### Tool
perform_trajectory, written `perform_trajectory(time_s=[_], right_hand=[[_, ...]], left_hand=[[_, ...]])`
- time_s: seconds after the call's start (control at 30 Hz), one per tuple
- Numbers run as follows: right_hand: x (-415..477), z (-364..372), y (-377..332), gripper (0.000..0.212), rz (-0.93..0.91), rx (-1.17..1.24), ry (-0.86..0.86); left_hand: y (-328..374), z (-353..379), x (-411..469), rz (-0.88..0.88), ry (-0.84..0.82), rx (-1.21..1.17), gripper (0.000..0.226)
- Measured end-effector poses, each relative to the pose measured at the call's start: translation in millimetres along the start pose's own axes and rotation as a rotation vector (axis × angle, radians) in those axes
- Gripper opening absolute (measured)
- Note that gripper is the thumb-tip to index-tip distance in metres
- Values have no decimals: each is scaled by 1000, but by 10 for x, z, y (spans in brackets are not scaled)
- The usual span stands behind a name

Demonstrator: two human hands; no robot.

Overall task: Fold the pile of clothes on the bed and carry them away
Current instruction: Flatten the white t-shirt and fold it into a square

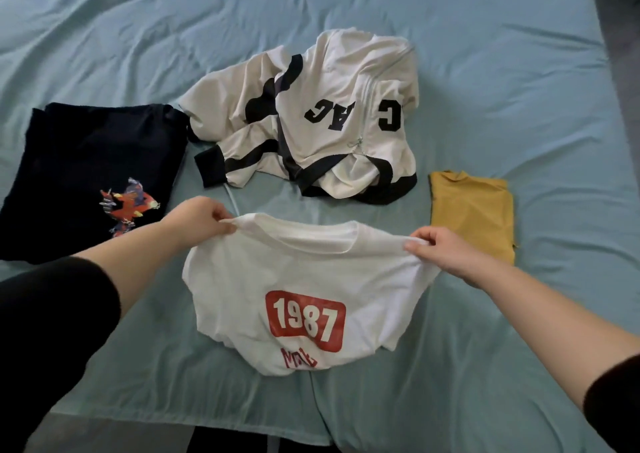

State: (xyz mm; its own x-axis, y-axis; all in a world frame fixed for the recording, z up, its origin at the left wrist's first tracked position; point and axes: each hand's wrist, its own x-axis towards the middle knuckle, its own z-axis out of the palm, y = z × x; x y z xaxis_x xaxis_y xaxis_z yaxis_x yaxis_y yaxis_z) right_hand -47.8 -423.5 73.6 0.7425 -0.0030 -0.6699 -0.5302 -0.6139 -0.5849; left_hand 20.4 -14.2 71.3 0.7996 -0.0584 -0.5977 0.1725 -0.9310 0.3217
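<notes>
In the head view, a white cotton T-shirt with a red "1987" patch (304, 272) lies at lower centre on the pale teal bed sheet (502, 72). The left hand (199, 222) and right hand (446, 252) each pinch a shoulder, fingers (221, 214) clamped on cloth. Red lettering below the patch is folded under, unreadable. A crumpled cream-and-black zip jacket (311, 113) lies at upper centre, its letters partly lost in folds. The left forearm covers a corner of the dark navy printed T-shirt (93, 162) at left. A folded mustard-yellow garment (472, 213) lies at right.
</notes>
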Motion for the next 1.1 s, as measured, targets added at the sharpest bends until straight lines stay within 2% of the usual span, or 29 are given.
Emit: perform_trajectory(time_s=[0.1,0.23,0.33,0.43,0.5,0.57,0.6,0.67,0.73,0.77,0.8,0.87,0.97,1.0,1.1], right_hand=[[346,-83,-238,5,-93,-144,258],[771,-285,-652,5,-121,-138,456],[1015,-328,-807,17,-93,-157,477],[967,-96,-713,35,-78,-159,467],[734,200,-470,27,-95,-46,464],[423,534,-139,11,-79,10,467],[277,689,32,10,-45,5,443],[44,966,314,19,74,-31,283],[-115,1194,458,57,132,-132,74],[-172,1305,482,69,145,-124,2],[-216,1407,469,72,159,-91,-40],[-302,1586,385,60,182,74,-69],[-439,1803,267,20,287,403,-91],[-524,1830,234,10,349,464,-145],[-828,1842,267,18,476,579,-462]], left_hand=[[125,-144,283,-52,175,-41,15],[337,-359,599,-62,358,-231,8],[431,-342,765,-92,346,-336,23],[428,-4,707,-176,273,-391,56],[365,385,471,-295,256,-462,63],[288,823,106,-438,234,-564,59],[251,1048,-84,-508,207,-629,55],[242,1440,-450,-604,73,-763,46],[319,1718,-731,-603,-165,-888,48],[381,1818,-827,-577,-267,-959,47],[454,1898,-895,-539,-320,-1034,45],[604,2018,-951,-490,-281,-1213,47],[760,2047,-959,-500,-159,-1432,44],[769,2030,-958,-503,-136,-1458,42],[695,1903,-976,-540,-162,-1496,36]])
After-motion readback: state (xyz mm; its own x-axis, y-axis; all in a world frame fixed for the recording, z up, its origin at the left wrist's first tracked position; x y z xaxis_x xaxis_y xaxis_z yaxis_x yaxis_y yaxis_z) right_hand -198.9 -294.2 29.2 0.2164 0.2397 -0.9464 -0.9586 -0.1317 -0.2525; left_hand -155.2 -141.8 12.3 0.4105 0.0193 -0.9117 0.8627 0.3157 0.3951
